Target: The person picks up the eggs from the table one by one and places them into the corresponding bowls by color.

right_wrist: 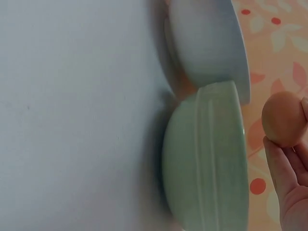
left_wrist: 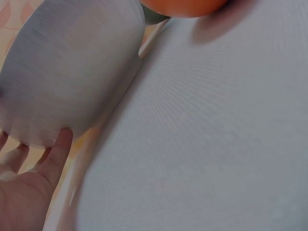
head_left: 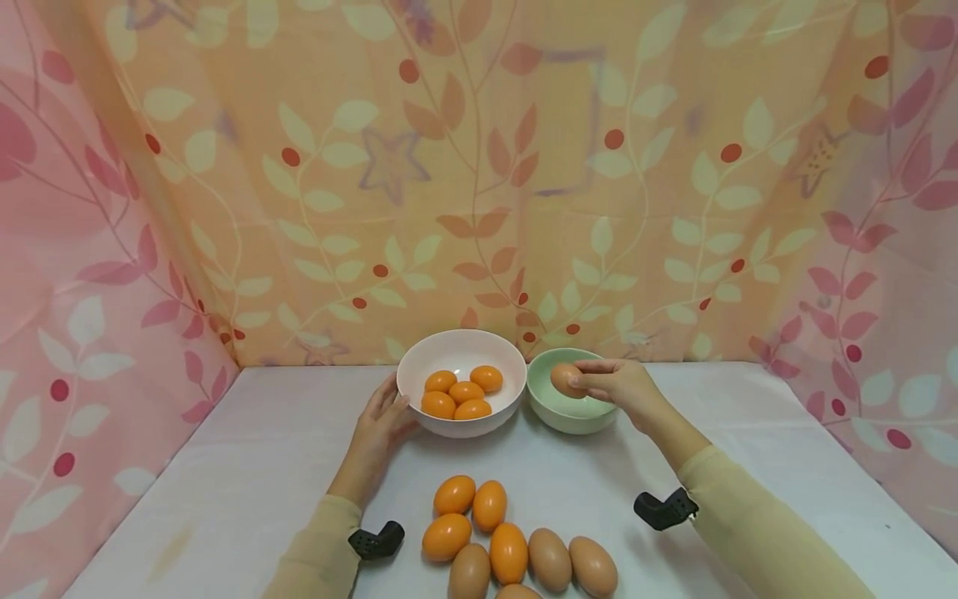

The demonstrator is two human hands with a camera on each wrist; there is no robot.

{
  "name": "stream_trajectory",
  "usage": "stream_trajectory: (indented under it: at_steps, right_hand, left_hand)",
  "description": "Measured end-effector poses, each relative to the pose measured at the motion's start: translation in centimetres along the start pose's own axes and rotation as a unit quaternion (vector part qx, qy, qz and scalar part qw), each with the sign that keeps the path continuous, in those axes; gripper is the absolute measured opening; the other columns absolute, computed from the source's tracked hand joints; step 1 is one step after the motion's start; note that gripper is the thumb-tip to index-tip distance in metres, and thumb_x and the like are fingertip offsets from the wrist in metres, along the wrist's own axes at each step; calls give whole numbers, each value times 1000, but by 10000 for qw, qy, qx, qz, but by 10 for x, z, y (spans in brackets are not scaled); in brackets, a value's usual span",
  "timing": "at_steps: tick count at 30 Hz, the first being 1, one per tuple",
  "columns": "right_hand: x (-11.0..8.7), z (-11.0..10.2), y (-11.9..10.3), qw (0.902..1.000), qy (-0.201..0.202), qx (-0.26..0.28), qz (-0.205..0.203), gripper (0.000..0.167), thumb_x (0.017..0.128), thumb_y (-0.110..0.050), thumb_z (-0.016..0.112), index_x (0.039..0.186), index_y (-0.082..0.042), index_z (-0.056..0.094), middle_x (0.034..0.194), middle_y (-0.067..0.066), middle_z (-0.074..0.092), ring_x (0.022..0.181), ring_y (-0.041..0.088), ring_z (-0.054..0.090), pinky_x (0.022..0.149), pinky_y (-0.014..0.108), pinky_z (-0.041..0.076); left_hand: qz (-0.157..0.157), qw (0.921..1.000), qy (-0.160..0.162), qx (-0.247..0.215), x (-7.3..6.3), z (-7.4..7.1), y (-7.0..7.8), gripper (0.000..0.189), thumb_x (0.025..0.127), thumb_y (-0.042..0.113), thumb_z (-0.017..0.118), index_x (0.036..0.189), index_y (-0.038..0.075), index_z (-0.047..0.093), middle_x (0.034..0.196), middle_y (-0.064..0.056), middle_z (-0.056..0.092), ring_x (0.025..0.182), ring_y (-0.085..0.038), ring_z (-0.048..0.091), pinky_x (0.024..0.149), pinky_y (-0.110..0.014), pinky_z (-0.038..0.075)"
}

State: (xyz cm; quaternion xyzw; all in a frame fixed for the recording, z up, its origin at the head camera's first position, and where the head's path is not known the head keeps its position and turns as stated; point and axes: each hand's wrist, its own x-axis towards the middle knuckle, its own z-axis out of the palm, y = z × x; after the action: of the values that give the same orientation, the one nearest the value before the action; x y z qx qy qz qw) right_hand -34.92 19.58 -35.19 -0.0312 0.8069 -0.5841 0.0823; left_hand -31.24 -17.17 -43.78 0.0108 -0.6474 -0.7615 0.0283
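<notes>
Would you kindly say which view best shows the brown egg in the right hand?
The right wrist view: the brown egg looks largest, mostly uncovered by the right hand. The head view shows it smaller, partly covered; the left wrist view omits it.

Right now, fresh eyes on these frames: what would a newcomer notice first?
Probably the vivid orange eggs, five of them inside the pale bowl at the table's back edge, with the left hand touching its side. Next, the brown egg pinched in the right hand above the green bowl. Behind everything, the leaf-patterned curtain fills the upper view.
</notes>
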Motion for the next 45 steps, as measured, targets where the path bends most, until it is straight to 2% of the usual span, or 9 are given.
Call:
stream_trajectory:
  at_steps: [13,21,24,31,38,45]
  right_hand:
    - [33,7,10,9999,-96,56,71,53,90,-21,73,134,5,59,146,21,50,100,4,66,94,23,56]
    - [45,11,13,9998,-137,21,133,55,91,-23,73,136,5,57,154,20,41,130,28,54,106,36,50]
    - [48,13,15,9998,-70,38,195,55,90,-21,74,135,5,57,151,21,45,129,29,54,104,35,52]
    - [51,17,19,9999,-42,117,102,53,87,-16,76,131,9,59,142,23,54,112,16,62,99,31,55]
    - [49,18,24,9991,-294,-296,-105,47,88,-18,75,125,8,63,123,17,69,104,13,66,99,34,55]
    - [52,22,27,9975,-335,-598,-151,45,86,-16,77,121,10,66,121,20,70,102,16,67,95,36,57]
  left_hand:
    - [-75,10000,9,-2,0,0,0,60,104,24,51,158,19,25,166,-5,22,147,-29,36,113,-53,41]
    - [-42,10000,45,49,0,0,1,61,104,23,51,158,18,25,166,-7,22,146,-29,36,111,-52,44]
    - [-27,9999,52,85,-1,0,1,61,104,23,51,158,17,24,166,-8,22,146,-30,36,111,-52,44]
    - [-31,9999,78,72,-2,1,2,60,104,24,51,158,18,26,166,-7,23,146,-30,36,111,-51,45]
    - [-60,10000,35,49,-1,1,1,58,104,24,50,158,20,27,166,-6,24,147,-29,36,112,-53,42]
    - [-89,9999,82,59,1,0,0,59,104,25,50,158,21,27,166,-6,24,146,-29,37,112,-52,43]
